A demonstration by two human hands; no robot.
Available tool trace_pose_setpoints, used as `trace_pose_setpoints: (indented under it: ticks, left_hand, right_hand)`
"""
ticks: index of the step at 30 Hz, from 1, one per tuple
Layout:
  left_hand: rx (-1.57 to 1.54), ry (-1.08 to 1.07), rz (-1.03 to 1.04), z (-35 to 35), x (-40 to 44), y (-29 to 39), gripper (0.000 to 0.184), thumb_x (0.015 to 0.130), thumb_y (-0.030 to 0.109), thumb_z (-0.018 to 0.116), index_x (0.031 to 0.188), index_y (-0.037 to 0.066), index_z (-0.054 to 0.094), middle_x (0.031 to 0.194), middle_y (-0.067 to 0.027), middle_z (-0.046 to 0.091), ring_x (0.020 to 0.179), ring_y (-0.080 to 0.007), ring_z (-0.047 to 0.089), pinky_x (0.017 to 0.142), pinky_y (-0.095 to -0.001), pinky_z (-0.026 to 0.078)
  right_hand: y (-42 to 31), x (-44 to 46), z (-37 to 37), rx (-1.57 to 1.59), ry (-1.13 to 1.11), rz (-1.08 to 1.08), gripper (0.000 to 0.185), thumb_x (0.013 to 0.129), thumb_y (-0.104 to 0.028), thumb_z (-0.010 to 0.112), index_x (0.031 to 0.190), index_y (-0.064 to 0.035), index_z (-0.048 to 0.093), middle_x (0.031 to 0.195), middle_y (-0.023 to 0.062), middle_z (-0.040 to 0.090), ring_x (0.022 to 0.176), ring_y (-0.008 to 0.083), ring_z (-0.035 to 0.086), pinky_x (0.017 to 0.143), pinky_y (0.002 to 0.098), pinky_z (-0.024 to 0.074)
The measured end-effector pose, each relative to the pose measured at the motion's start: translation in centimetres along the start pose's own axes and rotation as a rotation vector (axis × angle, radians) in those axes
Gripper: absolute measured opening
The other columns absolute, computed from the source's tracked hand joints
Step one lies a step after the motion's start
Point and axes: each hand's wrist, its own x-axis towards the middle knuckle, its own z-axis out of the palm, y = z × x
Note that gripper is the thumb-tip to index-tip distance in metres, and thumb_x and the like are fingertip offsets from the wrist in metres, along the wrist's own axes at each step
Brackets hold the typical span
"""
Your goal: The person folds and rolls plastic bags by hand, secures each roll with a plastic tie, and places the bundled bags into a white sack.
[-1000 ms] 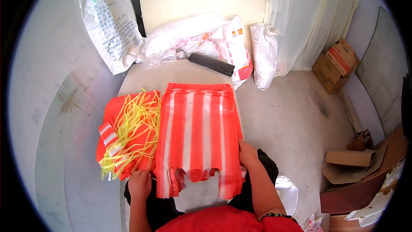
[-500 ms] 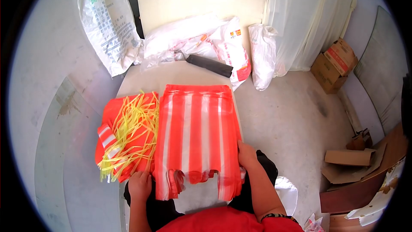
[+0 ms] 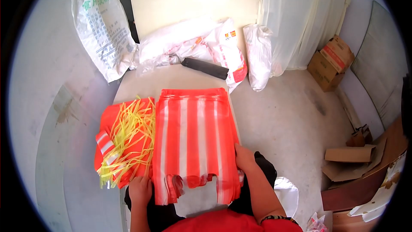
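Observation:
A neat stack of red-and-white striped plastic bags (image 3: pixel 193 135) lies flat in front of me, handle cut-outs towards my lap. My right hand (image 3: pixel 245 158) is closed at the stack's right edge, its fingertips partly hidden by the bags. To the left is a folded red plastic pile (image 3: pixel 109 114), topped with a loose bunch of yellow plastic strips (image 3: pixel 131 129) and a small striped roll (image 3: pixel 105 144). My left hand (image 3: pixel 140 190) has its fingers curled together at the near edge of that pile; what they hold, if anything, is hidden.
A black wrapped roll (image 3: pixel 205 68) lies at the table's far end (image 3: pixel 146 85), before white sacks (image 3: pixel 180 38). A printed sack (image 3: pixel 101 30) leans at left. Cardboard boxes (image 3: pixel 328 66) stand at far right, with flattened cardboard (image 3: pixel 349 154) nearer.
The view has shifted slightly, so the stack and pile sit a little lower and further left. Both hands stay at nearly the same places beside the bags.

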Motion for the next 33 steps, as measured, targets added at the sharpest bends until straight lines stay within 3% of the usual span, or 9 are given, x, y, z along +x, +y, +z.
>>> trace_pose_setpoints:
  ticks: [23, 33]
  left_hand:
    - [-0.025, 0.021, 0.016, 0.5, 0.3, -0.1, 0.008, 0.088, 0.013, 0.072, 0.088, 0.006, 0.071, 0.084, -0.0133, 0.067, 0.081, -0.0374, 0.066, 0.072, -0.0504, 0.053]
    - [0.003, 0.022, 0.026, 0.7, 0.3, 0.0, 0.011, 0.088, 0.013, 0.071, 0.084, 0.005, 0.065, 0.081, -0.0147, 0.063, 0.079, -0.0388, 0.064, 0.070, -0.0514, 0.051]
  right_hand:
    - [-2.4, -1.0, -2.3, 0.010, -0.020, -0.010, 0.028, 0.101, -0.024, 0.056, 0.119, -0.0037, 0.061, 0.113, 0.0253, 0.072, 0.108, 0.0474, 0.066, 0.089, 0.0551, 0.0520]
    - [-1.0, -0.4, -0.9, -0.054, -0.034, 0.046, 0.025, 0.103, -0.021, 0.053, 0.121, -0.0057, 0.059, 0.116, 0.0243, 0.072, 0.110, 0.0471, 0.066, 0.089, 0.0538, 0.0523]
